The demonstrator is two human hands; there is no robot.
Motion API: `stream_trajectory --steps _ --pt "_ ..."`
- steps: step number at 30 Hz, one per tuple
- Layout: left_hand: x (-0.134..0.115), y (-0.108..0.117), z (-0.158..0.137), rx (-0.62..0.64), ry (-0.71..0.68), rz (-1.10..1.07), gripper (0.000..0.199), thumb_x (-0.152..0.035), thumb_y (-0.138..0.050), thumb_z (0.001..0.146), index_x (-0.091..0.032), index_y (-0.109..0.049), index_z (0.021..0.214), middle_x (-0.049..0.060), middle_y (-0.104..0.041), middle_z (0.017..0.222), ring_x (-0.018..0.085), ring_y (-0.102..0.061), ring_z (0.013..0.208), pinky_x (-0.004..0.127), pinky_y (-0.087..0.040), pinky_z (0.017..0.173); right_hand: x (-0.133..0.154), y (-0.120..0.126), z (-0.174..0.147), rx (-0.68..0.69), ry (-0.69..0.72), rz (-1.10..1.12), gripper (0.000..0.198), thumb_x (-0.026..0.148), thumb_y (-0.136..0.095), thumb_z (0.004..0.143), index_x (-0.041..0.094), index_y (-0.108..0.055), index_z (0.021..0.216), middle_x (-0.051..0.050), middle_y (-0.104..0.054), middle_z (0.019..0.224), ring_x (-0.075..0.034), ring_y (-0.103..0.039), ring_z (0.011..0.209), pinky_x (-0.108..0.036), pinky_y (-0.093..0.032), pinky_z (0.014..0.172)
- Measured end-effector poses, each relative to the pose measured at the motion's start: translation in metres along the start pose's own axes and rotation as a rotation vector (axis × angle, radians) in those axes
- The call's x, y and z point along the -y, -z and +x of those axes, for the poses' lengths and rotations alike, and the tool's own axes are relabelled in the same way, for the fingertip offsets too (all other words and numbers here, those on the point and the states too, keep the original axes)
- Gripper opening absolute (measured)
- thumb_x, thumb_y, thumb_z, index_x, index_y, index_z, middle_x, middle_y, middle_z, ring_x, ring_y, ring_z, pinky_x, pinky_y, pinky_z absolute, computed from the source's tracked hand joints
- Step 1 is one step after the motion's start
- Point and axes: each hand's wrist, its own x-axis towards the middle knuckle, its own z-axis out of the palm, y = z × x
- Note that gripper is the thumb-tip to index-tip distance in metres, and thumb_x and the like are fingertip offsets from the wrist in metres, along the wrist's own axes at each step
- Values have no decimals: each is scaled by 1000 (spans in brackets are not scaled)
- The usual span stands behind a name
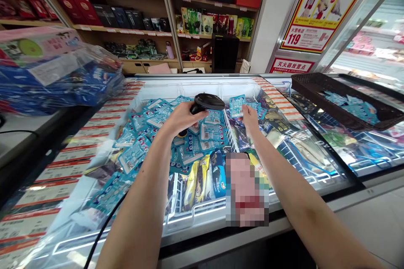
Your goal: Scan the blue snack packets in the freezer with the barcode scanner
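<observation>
A black handheld barcode scanner (209, 101) is gripped by my left hand (183, 118), its head pointing right. My right hand (250, 121) pinches a small light-blue packet (236, 106) by its lower right edge, with printing and a label facing me. The packet is to the right of the scanner head, a short gap apart. Below both hands, many similar blue packets (134, 153) lie loosely spread on the glass top of a chest freezer. A black cable (105, 222) runs beside my left forearm.
Wrapped ice creams (202, 178) lie in wire baskets under the glass. A pixelated pink object (244, 187) rests near the front edge. At right stands a dark woven basket (334, 107) holding blue packets (356, 107). Plastic-wrapped boxes (59, 71) sit at left; stocked shelves (126, 29) stand behind.
</observation>
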Motion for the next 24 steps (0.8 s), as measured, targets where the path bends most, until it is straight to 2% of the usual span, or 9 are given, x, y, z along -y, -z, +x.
stream_trajectory --steps 4,9,13,15,24 --pt "0 0 0 25 -1 -10 35 -50 -63 70 -17 -60 82 1 -60 60 18 -63 57 27 -49 55 2 1 -3 71 -23 124 37 56 -61 79 24 -44 69 5 -36 56 -21 -66 58 -31 -53 47" --pt "0 -1 0 50 -9 0 36 -51 -62 71 -18 -60 83 1 -62 62 19 -63 56 27 -49 52 2 -1 -2 19 -64 255 25 38 -66 77 24 -46 84 9 -41 57 -12 -55 51 -37 -61 60" --pt "0 -1 0 82 -32 24 36 -52 -61 72 -18 -60 84 0 -60 56 19 -63 55 27 -49 53 2 -4 0 13 -89 268 23 34 -63 80 24 -45 90 4 -59 75 -15 -64 63 -39 -61 65" --pt "0 -2 0 92 -44 44 36 -52 -60 73 -19 -60 86 -1 -60 56 18 -62 54 27 -48 53 2 -5 1 32 -92 296 21 34 -60 82 24 -44 90 1 -63 82 -16 -67 67 -39 -60 65" --pt "6 -6 6 98 -58 129 39 -56 -59 73 -19 -60 87 -2 -59 55 17 -61 52 25 -45 52 -4 -6 6 -11 -103 298 26 36 -63 80 25 -40 81 4 -59 69 -18 -65 67 -40 -60 65"
